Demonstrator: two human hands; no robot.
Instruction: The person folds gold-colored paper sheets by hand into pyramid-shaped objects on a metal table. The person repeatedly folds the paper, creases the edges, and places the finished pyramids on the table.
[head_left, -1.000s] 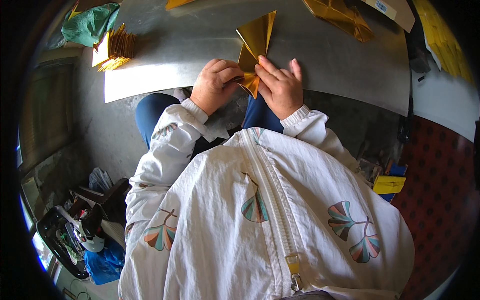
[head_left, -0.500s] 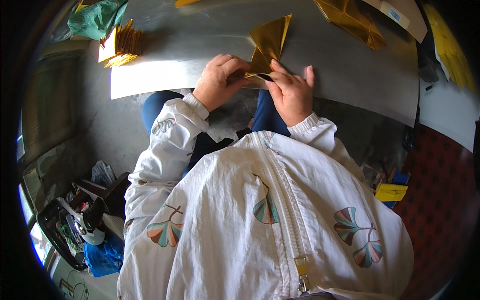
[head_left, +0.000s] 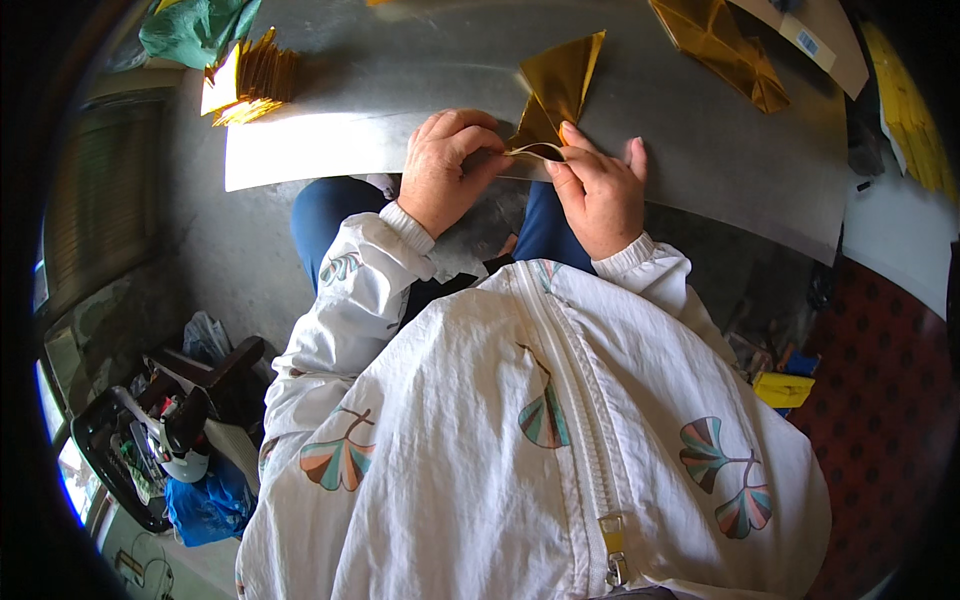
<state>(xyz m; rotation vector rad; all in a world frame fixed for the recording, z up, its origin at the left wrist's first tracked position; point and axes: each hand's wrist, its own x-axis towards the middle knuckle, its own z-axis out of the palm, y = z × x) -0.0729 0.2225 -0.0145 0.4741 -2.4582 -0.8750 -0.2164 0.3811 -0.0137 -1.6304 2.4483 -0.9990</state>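
A folded piece of gold foil paper (head_left: pixel 556 85) lies at the near edge of the metal table, its pointed far part spread away from me. The near end bows up, leaving a gap between its layers. My left hand (head_left: pixel 447 168) pinches the left corner of this end between thumb and fingers. On the right side, my right hand (head_left: pixel 600 195) grips the other corner, thumb below and index finger on top, with the little finger raised.
A fanned stack of gold folded papers (head_left: pixel 250 80) stands at the table's far left beside a green plastic bag (head_left: pixel 200 32). Another gold folded piece (head_left: pixel 722 48) lies far right, near a cardboard piece (head_left: pixel 815 40). The metal table (head_left: pixel 720 165) ends just above my knees.
The hands and gold paper appear slightly farther right in the picture, as does the whole table. The gap at the paper's near end looks a little wider.
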